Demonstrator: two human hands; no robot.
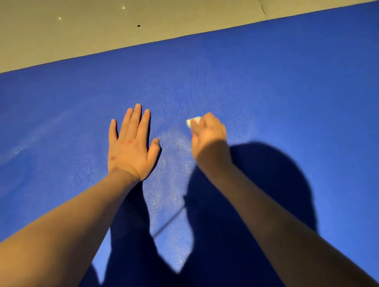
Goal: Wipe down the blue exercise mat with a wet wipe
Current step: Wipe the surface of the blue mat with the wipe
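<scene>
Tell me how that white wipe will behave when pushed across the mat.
Probably floppy: the wipe sits bunched small under the right hand. Likely to drag rather than slide: the mat looks pebbled.

Left hand [130, 147] flat on mat [291, 81], wipe [192, 121] to its right

wet wipe [193, 121]: my right grip [207, 131] hid all but one white corner.
blue mat [280, 89]: was cut off at left, right and bottom edges.
</scene>
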